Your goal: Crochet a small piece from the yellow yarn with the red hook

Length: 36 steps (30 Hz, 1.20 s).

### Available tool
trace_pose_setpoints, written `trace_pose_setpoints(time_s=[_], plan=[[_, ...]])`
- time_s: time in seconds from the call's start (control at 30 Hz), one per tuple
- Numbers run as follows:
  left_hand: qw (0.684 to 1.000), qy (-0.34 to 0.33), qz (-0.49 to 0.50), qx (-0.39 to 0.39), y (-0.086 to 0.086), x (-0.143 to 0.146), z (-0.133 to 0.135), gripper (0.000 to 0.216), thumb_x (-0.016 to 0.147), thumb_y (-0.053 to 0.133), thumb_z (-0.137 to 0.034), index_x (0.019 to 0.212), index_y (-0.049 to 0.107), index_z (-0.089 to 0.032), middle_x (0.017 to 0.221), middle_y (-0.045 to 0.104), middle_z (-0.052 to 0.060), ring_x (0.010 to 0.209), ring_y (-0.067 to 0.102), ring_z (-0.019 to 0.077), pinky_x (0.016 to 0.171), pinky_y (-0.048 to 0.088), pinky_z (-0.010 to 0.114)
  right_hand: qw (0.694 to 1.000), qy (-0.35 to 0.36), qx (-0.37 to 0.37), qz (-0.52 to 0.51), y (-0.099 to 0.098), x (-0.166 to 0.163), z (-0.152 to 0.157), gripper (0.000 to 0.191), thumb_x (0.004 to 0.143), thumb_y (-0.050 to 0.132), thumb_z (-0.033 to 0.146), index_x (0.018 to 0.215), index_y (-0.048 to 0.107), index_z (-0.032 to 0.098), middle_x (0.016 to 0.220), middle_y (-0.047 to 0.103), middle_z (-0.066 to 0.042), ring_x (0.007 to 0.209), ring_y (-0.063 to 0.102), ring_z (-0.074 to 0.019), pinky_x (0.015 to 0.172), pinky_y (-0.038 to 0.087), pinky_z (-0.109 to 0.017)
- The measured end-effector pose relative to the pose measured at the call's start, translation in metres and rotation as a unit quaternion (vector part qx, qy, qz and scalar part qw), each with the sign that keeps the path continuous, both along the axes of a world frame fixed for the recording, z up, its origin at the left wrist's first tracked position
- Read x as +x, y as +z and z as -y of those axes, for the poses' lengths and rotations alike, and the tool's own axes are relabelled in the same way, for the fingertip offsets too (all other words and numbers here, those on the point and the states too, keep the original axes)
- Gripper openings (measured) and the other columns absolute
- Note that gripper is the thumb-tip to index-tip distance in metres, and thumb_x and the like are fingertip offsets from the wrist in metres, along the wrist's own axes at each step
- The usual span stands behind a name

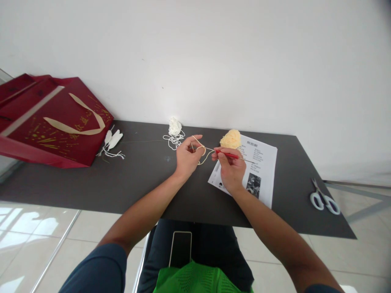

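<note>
My left hand (188,156) is raised over the dark table with pale yellow yarn (200,143) looped round its fingers, thumb and forefinger close together. The strand runs across to my right hand (231,169), which grips a crochet hook (227,154) by its red handle. The hook's thin metal shaft points to the right, over the printed sheets. Just beyond my right hand sits a ball of yellow yarn (231,139), on the upper left corner of the paper. Whether a stitch sits on the hook is too small to tell.
Printed sheets (266,171) lie under my right hand. White-handled scissors (324,201) rest near the table's right edge. White yarn (175,127) stands by the wall. At left are small white crocheted pieces (114,139) and a red gift bag (61,122). A phone (180,248) lies on my lap.
</note>
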<state>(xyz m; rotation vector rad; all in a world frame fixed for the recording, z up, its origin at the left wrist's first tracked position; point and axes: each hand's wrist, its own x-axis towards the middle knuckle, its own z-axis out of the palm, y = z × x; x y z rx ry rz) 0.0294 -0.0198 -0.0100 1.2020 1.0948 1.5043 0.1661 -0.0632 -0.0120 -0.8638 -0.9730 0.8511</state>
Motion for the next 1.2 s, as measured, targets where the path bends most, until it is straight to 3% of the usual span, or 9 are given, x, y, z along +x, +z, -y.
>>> trace_pose_setpoints(time_s=[0.37, 0.57, 0.93, 1.2], plan=[[0.998, 0.064, -0.001, 0.013, -0.001, 0.003, 0.001, 0.031, 0.076, 0.073, -0.018, 0.107, 0.076, -0.021, 0.073, 0.067, -0.003, 0.058, 0.051, 0.0093, 0.059, 0.04, 0.025, 0.997, -0.018, 0.034, 0.061, -0.005, -0.005, 0.005, 0.008, 0.087, 0.08, 0.028, 0.094, 0.082, 0.032, 0.102, 0.084, -0.002, 0.085, 0.08, -0.0197, 0.08, 0.069, -0.04], [0.997, 0.073, -0.007, 0.016, 0.001, 0.002, 0.001, 0.028, 0.076, 0.073, -0.019, 0.105, 0.076, -0.02, 0.073, 0.068, -0.003, 0.06, 0.054, 0.0103, 0.063, 0.043, 0.026, 0.997, -0.013, 0.011, 0.08, -0.007, -0.002, 0.004, 0.01, 0.086, 0.081, 0.031, 0.095, 0.083, 0.033, 0.105, 0.084, -0.001, 0.087, 0.08, -0.0214, 0.085, 0.07, -0.042], [0.986, -0.003, 0.132, -0.102, 0.002, 0.006, -0.002, 0.046, 0.066, 0.085, -0.024, 0.109, 0.072, -0.018, 0.074, 0.073, -0.002, 0.063, 0.063, 0.0111, 0.06, 0.042, 0.024, 0.985, 0.007, 0.035, 0.17, -0.014, 0.006, 0.0, 0.019, 0.086, 0.08, 0.027, 0.101, 0.084, 0.039, 0.113, 0.083, 0.0, 0.105, 0.077, -0.0234, 0.107, 0.061, -0.047], [0.953, -0.089, 0.244, -0.154, 0.006, 0.004, -0.004, 0.057, 0.061, 0.086, -0.017, 0.116, 0.071, -0.017, 0.074, 0.07, -0.004, 0.064, 0.06, 0.0083, 0.066, 0.043, 0.024, 0.981, 0.002, 0.063, 0.182, -0.018, 0.006, -0.002, 0.022, 0.087, 0.079, 0.026, 0.102, 0.083, 0.041, 0.114, 0.083, 0.001, 0.104, 0.077, -0.0241, 0.102, 0.063, -0.049]])
